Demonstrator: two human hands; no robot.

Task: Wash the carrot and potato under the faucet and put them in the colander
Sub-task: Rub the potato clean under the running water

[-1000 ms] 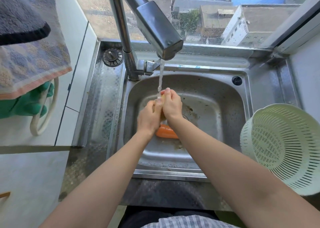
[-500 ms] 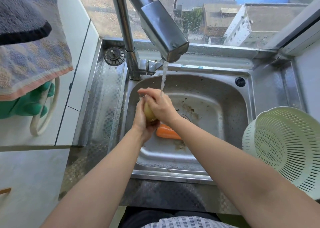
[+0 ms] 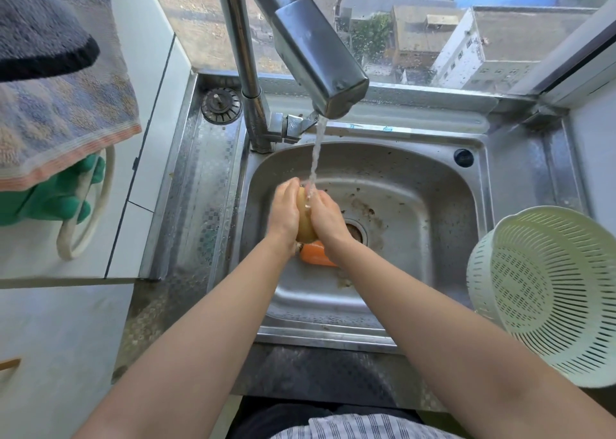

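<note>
Sink [image 3: 416,238] holds carrot [image 3: 315,254]; potato [image 3: 305,220] gripped under faucet [image 3: 316,55].

No readable text anywhere

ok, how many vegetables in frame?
2: potato held between left hand and right hand under the water; carrot on the sink floor below them, partly hidden.

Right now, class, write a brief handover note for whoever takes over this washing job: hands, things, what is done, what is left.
Hands: the left hand and right hand both grip the potato under the running faucet.
Things: the carrot lies on the sink floor below the hands, partly hidden. The colander stands right of the sink with nothing in it.
Done: potato rinse under way.
Left: finish the potato, wash the carrot, put both in the colander.
</note>
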